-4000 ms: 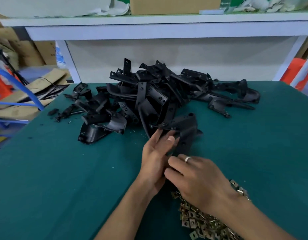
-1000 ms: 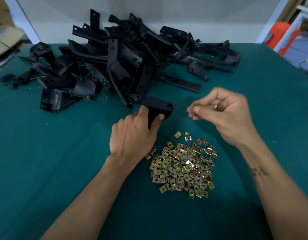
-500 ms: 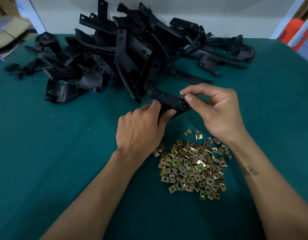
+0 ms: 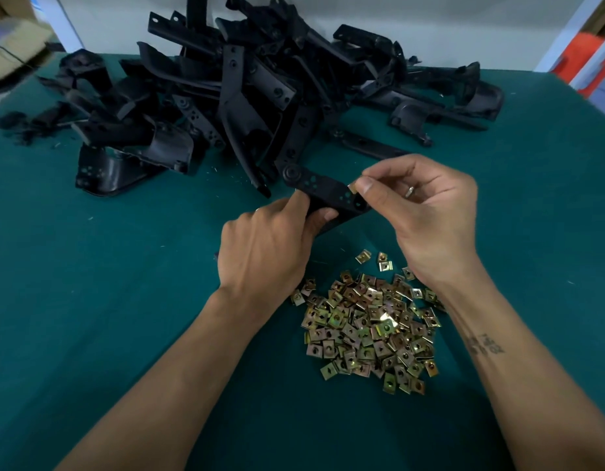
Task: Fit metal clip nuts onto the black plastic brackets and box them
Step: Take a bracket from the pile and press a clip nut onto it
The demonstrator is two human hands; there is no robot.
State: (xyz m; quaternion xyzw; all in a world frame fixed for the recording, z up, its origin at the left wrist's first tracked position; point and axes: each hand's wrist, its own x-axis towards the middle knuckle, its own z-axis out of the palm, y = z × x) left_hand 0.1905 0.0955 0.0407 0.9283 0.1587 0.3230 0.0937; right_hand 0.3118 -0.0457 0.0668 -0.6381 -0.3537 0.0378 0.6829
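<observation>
Bracket [image 4: 323, 192] btwn both hands

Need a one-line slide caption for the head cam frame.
Left hand holds a black bracket while right hand pinches a clip nut at its end, above the nut pile.
</observation>
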